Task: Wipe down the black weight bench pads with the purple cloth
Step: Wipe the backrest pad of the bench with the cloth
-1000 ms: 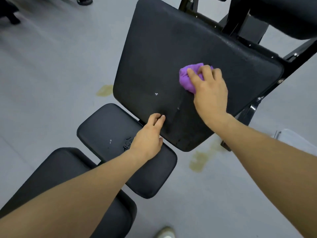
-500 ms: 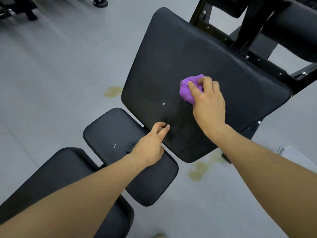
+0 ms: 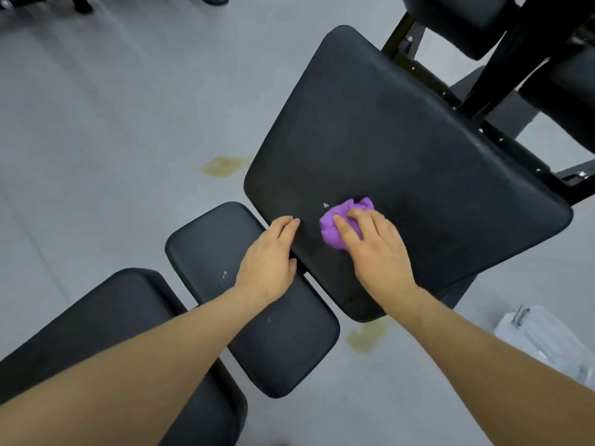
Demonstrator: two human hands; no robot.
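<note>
— Three black pads: where, and what else?
— Big pad (image 3: 402, 162) at one o'clock, small pad (image 3: 206, 252) centre, third pad (image 3: 106, 320) at eight. Yellow stains (image 3: 225, 166) mark the floor (image 3: 96, 123); clear plastic (image 3: 544, 336) at four.
— Hands?
— Right hand (image 3: 376, 255) presses the bunched cloth (image 3: 338, 226) on the big pad's near end, fingers curled over it. Left hand (image 3: 269, 259) rests beside it, fingers straight, touching the pad's edge.

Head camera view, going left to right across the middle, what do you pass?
Yellowish floor stain → left hand → purple cloth → right hand → clear plastic bag.
</note>
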